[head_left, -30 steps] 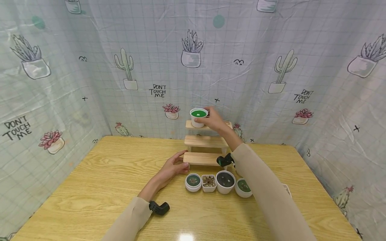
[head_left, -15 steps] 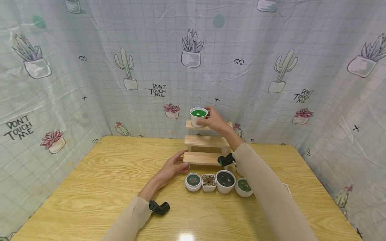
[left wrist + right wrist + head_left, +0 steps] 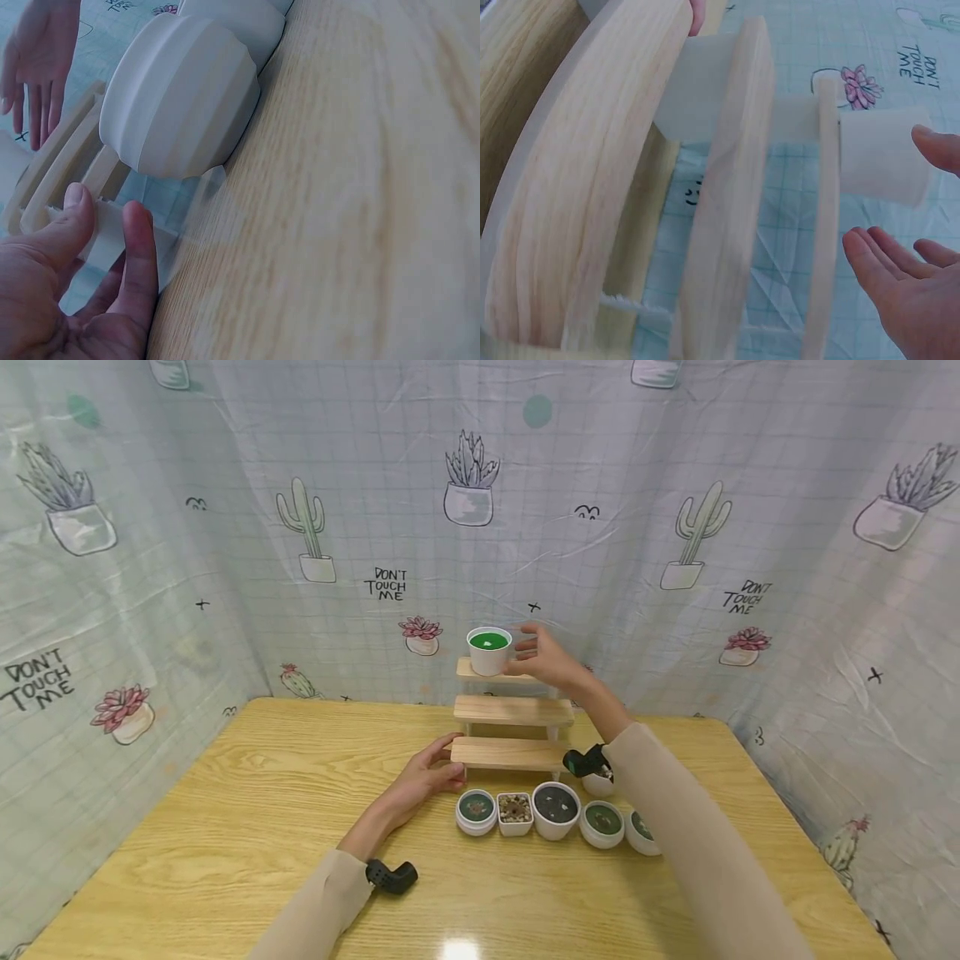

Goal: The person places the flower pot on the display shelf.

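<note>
A white pot with a green top [image 3: 489,662] stands upright at the left end of the top board of a three-step wooden display stand [image 3: 513,708]. Just to its right my right hand [image 3: 561,662] is spread, thumb near the pot. In the right wrist view a gap shows between the fingers [image 3: 881,259] and the white pot [image 3: 881,157]. My left hand [image 3: 411,787] grips the left end of the lowest step. Seen from the left wrist, its thumb [image 3: 69,225] and fingers curl about the stand's white support [image 3: 110,234].
In front of the stand several small pots line up on the wooden table [image 3: 300,793]: a round one [image 3: 476,814], a square pebble-filled one [image 3: 515,818], a dark-topped one [image 3: 555,827] and green-topped ones [image 3: 602,835]. My right sleeve partly covers the rightmost. A printed curtain [image 3: 360,527] hangs behind.
My right hand has let go of the green-topped pot and moved a little to the right. The pot stays on the top board; the left hand keeps its hold.
</note>
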Action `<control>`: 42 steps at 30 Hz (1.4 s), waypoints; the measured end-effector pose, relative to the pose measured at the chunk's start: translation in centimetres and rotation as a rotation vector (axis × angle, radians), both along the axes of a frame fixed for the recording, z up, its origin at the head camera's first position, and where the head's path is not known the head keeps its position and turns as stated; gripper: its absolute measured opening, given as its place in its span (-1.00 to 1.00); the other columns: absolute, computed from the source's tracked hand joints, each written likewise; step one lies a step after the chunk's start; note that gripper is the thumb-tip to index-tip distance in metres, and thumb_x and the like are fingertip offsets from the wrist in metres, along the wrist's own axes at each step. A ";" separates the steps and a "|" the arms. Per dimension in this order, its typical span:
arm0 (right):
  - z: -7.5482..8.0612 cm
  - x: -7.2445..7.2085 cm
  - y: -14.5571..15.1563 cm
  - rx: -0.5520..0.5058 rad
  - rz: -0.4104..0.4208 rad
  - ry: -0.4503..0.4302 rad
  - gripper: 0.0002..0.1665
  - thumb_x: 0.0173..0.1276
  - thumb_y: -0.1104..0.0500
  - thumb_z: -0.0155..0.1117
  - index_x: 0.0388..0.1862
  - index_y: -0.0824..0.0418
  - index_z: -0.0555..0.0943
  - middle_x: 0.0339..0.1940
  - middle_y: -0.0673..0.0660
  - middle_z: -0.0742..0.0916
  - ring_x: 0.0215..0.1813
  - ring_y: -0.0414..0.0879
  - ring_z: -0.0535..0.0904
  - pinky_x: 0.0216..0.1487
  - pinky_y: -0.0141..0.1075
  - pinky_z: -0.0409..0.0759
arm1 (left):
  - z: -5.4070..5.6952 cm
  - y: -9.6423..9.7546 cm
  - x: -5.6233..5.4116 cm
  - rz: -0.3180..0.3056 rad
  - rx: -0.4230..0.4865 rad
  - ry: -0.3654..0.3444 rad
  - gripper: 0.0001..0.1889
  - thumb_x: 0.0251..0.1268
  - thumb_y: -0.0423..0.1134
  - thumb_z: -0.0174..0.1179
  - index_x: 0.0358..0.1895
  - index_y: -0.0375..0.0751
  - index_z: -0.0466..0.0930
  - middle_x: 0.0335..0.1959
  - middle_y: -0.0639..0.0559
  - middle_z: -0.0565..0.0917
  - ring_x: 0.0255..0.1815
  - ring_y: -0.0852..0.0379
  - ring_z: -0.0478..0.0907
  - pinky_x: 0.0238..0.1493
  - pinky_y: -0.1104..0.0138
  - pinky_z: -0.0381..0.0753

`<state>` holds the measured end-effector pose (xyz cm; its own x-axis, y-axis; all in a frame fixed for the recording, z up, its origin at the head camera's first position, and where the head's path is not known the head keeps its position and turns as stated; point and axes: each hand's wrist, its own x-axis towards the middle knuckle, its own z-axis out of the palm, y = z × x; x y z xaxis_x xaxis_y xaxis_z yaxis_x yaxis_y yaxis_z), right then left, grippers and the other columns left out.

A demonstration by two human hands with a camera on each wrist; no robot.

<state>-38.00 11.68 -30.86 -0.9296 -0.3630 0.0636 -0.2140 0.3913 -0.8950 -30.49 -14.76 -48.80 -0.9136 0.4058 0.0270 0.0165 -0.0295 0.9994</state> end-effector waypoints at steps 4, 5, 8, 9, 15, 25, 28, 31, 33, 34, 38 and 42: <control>0.5 0.9 1.1 0.012 0.005 0.015 0.14 0.40 0.15 0.43 0.70 0.18 -0.11 0.61 0.36 0.32 0.62 0.28 0.27 0.57 0.19 0.37 | 0.1 0.0 -0.1 -0.005 -0.001 0.000 -0.24 0.55 -0.27 0.18 0.68 -0.04 0.02 0.19 -0.18 0.46 0.02 0.05 0.64 0.09 0.31 0.76; 0.6 1.2 1.4 0.012 0.008 0.021 0.15 0.40 0.15 0.43 0.71 0.18 -0.11 0.61 0.36 0.32 0.62 0.27 0.27 0.57 0.19 0.37 | 0.1 0.0 -0.1 -0.006 -0.001 0.000 -0.24 0.55 -0.27 0.18 0.69 -0.04 0.02 0.19 -0.18 0.46 0.02 0.05 0.64 0.09 0.31 0.76; 0.6 2.2 2.5 0.001 0.022 0.030 0.15 0.40 0.13 0.43 0.71 0.17 -0.11 0.62 0.35 0.30 0.62 0.27 0.25 0.57 0.21 0.36 | 0.1 0.0 -0.1 -0.009 0.001 0.002 -0.23 0.56 -0.27 0.18 0.69 -0.05 0.01 0.20 -0.20 0.45 0.02 0.06 0.64 0.10 0.31 0.76; 0.6 2.5 2.9 0.000 0.026 0.034 0.15 0.40 0.13 0.43 0.71 0.18 -0.12 0.62 0.35 0.30 0.63 0.27 0.25 0.58 0.21 0.35 | 0.1 -0.1 -0.1 -0.011 0.000 0.003 -0.24 0.56 -0.27 0.18 0.69 -0.04 0.01 0.21 -0.20 0.45 0.02 0.06 0.64 0.10 0.31 0.76; 0.2 4.8 5.7 0.000 0.042 0.034 0.13 0.43 0.15 0.39 0.70 0.19 -0.14 0.62 0.36 0.29 0.64 0.28 0.22 0.59 0.21 0.34 | 0.0 -0.1 0.0 -0.015 -0.003 0.001 -0.24 0.57 -0.25 0.17 0.69 -0.01 0.01 0.23 -0.21 0.45 0.03 0.07 0.64 0.11 0.31 0.76; -1.0 9.0 10.2 -0.055 0.041 0.075 0.07 0.46 0.26 0.34 0.69 0.25 -0.13 0.62 0.40 0.28 0.64 0.33 0.20 0.61 0.21 0.28 | 0.2 -0.1 -0.1 -0.001 -0.016 -0.014 -0.23 0.56 -0.24 0.19 0.69 -0.01 0.02 0.27 -0.24 0.42 0.06 0.04 0.65 0.11 0.31 0.76; -1.4 9.9 11.4 -0.062 0.010 0.085 0.05 0.47 0.24 0.34 0.69 0.24 -0.10 0.62 0.37 0.30 0.63 0.32 0.22 0.59 0.16 0.33 | 0.1 -0.1 -0.2 0.004 -0.014 -0.016 -0.25 0.55 -0.26 0.19 0.68 -0.01 0.04 0.27 -0.24 0.42 0.07 0.00 0.65 0.11 0.31 0.76; -2.1 10.6 12.3 -0.059 -0.012 0.099 0.03 0.47 0.23 0.35 0.68 0.26 -0.06 0.60 0.37 0.33 0.62 0.32 0.25 0.54 0.08 0.42 | 0.1 0.0 -0.3 -0.002 -0.010 -0.012 -0.26 0.55 -0.27 0.18 0.67 0.00 0.06 0.26 -0.24 0.41 0.08 -0.01 0.64 0.13 0.30 0.76; -2.7 11.0 12.8 -0.054 -0.025 0.107 0.01 0.47 0.22 0.36 0.68 0.26 -0.04 0.59 0.38 0.35 0.61 0.32 0.27 0.53 0.00 0.46 | 0.1 0.0 -0.3 -0.004 -0.007 -0.012 -0.26 0.55 -0.27 0.18 0.67 -0.01 0.06 0.26 -0.24 0.42 0.07 0.01 0.64 0.13 0.30 0.76; -3.0 11.1 13.1 -0.052 -0.030 0.109 0.00 0.47 0.22 0.35 0.67 0.27 -0.03 0.58 0.39 0.35 0.60 0.33 0.27 0.52 -0.02 0.48 | 0.1 0.0 -0.3 -0.005 -0.007 -0.013 -0.26 0.56 -0.28 0.18 0.67 -0.02 0.06 0.25 -0.24 0.42 0.06 0.02 0.64 0.13 0.30 0.76; -4.4 11.5 13.9 -0.053 -0.046 0.108 -0.03 0.48 0.22 0.34 0.66 0.29 0.00 0.57 0.42 0.36 0.59 0.35 0.28 0.52 -0.03 0.48 | 0.1 -0.1 -0.2 0.006 -0.011 -0.019 -0.28 0.56 -0.27 0.17 0.67 -0.01 0.06 0.22 -0.22 0.43 0.02 0.07 0.65 0.09 0.33 0.76; -5.8 11.7 14.7 -0.069 -0.064 0.091 -0.02 0.46 0.25 0.35 0.65 0.32 0.00 0.55 0.42 0.36 0.58 0.36 0.27 0.55 0.04 0.38 | 0.1 -0.1 -0.3 0.007 -0.016 -0.018 -0.29 0.56 -0.26 0.17 0.66 0.01 0.09 0.22 -0.21 0.43 0.02 0.07 0.65 0.09 0.33 0.76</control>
<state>-26.35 26.42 -36.68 -0.9401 -0.2949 0.1711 -0.2718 0.3451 -0.8984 -30.75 -14.82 -48.71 -0.9166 0.3998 0.0045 -0.0011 -0.0138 0.9999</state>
